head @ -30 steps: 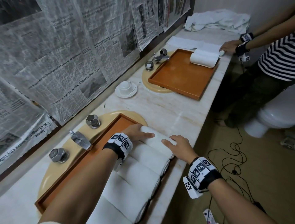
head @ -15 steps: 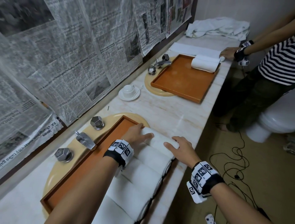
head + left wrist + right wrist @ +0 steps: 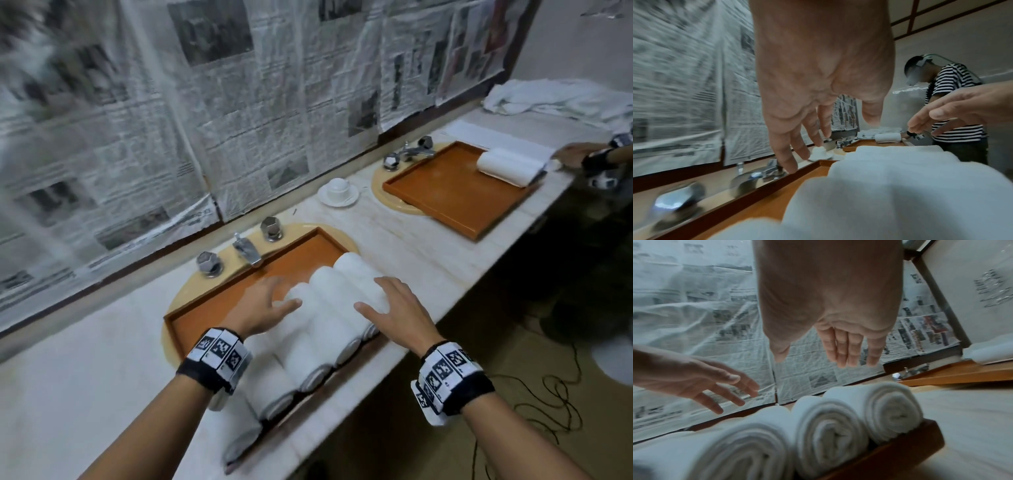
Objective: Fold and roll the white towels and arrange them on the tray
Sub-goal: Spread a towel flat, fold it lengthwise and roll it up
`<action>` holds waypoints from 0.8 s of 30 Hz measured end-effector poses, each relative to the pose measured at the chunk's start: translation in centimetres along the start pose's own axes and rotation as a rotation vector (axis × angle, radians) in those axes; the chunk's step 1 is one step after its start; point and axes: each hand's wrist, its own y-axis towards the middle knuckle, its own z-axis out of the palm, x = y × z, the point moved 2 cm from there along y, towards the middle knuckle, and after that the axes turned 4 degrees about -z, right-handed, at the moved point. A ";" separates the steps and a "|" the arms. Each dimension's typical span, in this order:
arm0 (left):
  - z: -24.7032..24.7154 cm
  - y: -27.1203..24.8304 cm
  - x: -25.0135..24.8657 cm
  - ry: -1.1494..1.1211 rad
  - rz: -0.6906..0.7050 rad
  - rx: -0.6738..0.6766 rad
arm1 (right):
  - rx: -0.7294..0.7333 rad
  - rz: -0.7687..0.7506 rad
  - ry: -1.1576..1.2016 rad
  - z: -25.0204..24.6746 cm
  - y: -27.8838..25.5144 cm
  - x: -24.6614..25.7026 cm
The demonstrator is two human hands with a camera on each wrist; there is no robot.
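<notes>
Both hands now hover off the rolled towels; left hand and right hand (fingers spread) touch nothing.

i see the rolled towels side by side in the near tray; taps stand behind it, the second tray lies farther right.

Bare forearms, no sleeves. On each wrist a black band carrying white blocks printed with black square-pattern markers; same on the other band.
</notes>
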 end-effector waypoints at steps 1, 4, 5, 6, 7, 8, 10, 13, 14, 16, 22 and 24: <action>-0.1 -1.4 0.8 0.000 -0.026 -0.017 | 0.014 -0.027 -0.007 0.1 -0.3 0.8; 0.0 -5.2 3.1 -0.001 -0.086 -0.056 | 0.055 -0.109 -0.001 0.8 -1.2 3.5; 0.0 -6.6 4.2 -0.006 -0.109 -0.067 | 0.071 -0.141 0.004 1.2 -1.4 4.8; -0.1 -8.0 5.2 -0.016 -0.125 -0.081 | 0.090 -0.174 0.003 1.7 -1.8 6.0; -0.1 -9.4 6.2 -0.030 -0.144 -0.093 | 0.110 -0.203 0.000 2.3 -2.1 7.3; -0.2 -10.8 7.4 -0.048 -0.159 -0.114 | 0.131 -0.235 -0.004 3.1 -2.5 8.6; -0.3 -13.6 9.7 -0.088 -0.196 -0.145 | 0.181 -0.305 -0.003 4.7 -3.3 11.5; -0.9 -17.4 13.4 -0.123 -0.267 -0.178 | 0.242 -0.420 -0.024 8.0 -4.5 15.8; -1.1 -18.7 14.6 -0.119 -0.299 -0.187 | 0.260 -0.456 -0.039 9.1 -5.1 17.3; -1.8 -21.5 17.2 -0.117 -0.356 -0.197 | 0.302 -0.510 -0.059 11.4 -6.1 20.3; -3.6 -29.4 25.3 -0.088 -0.426 -0.238 | 0.375 -0.612 -0.089 17.8 -8.9 29.3; -4.3 -31.8 28.1 -0.076 -0.438 -0.255 | 0.402 -0.622 -0.082 19.9 -9.9 32.3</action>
